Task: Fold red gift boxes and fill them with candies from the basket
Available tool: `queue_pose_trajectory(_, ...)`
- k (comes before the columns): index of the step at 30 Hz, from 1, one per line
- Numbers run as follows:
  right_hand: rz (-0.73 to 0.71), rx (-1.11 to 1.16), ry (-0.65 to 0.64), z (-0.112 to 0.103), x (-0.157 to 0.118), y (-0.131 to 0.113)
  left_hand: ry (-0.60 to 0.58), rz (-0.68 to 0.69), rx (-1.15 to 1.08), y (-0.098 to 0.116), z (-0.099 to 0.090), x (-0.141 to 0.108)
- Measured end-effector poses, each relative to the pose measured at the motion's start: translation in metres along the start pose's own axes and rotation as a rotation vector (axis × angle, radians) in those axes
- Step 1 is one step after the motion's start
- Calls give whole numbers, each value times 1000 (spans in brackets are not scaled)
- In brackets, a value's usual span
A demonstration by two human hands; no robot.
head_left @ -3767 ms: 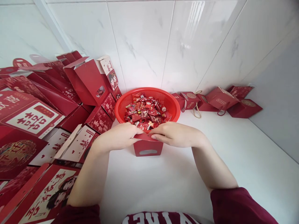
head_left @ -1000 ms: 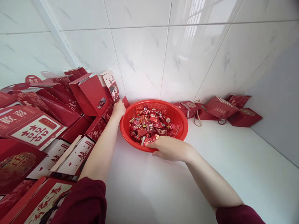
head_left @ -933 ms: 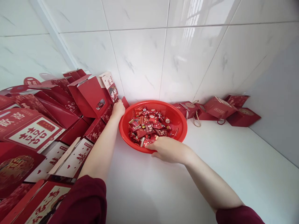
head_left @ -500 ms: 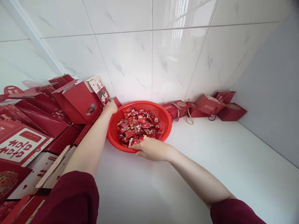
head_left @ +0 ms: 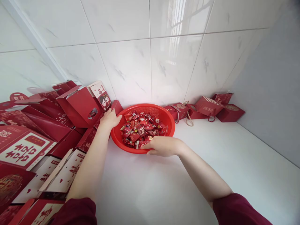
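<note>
A red plastic basket [head_left: 172,123] with perforated sides stands against the wall, heaped with small red-wrapped sweets [head_left: 142,126]. My right hand [head_left: 164,145] grips its near rim, fingers inside over the sweets and thumb outside. At the basket's left side, my left hand [head_left: 110,118] is spread, its thumb by the rim and its other fingers close to a small red box [head_left: 116,107]. Just behind that hand stands a white and red box with a printed couple [head_left: 104,99]. Some of the left fingertips are hard to make out.
Many red gift boxes [head_left: 77,104] crowd the left side, some with open tops. More red boxes with cord handles [head_left: 208,106] line the wall at the right. A tiled wall [head_left: 126,68] rises behind the white tabletop [head_left: 187,187]; a grey panel [head_left: 269,93] bounds the right.
My left hand has drawn back from the box with the printed couple and spread its fingers. The basket has shifted slightly right, with my right hand still on its rim. The view has moved a little.
</note>
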State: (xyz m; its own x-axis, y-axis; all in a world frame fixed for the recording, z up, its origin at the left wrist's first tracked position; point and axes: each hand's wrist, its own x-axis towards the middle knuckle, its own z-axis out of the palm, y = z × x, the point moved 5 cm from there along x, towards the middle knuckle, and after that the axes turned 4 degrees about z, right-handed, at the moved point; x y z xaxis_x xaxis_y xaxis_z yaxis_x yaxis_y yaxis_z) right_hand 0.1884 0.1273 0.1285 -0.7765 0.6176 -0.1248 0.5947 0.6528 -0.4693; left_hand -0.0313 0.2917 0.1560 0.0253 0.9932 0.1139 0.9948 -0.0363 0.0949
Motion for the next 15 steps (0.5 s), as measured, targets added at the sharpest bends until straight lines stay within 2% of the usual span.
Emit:
queue_pose_trajectory(5, 54, -37, -13, 2, 0, -12, -57, 16, -32, 8, 24, -17)
queue_pose_trajectory(8, 128, 0, 34, -11, -8, -7, -71, 1, -42, 11, 38, -18)
queue_pose_trajectory(10, 162, 77, 158, -30, -23, 5, -70, -14, -51, 11, 44, -17)
queue_pose_trajectory(12, 229, 159, 368, -56, -46, 30, -61, -21, -62, 9, 45, -17)
queue_pose_trajectory(14, 412, 156, 609, -77, -73, 68, -49, -12, -71, 9, 45, -19)
queue_pose_trajectory(15, 526, 136, 673, -82, -84, 90, -45, -3, -76, 9, 44, -20)
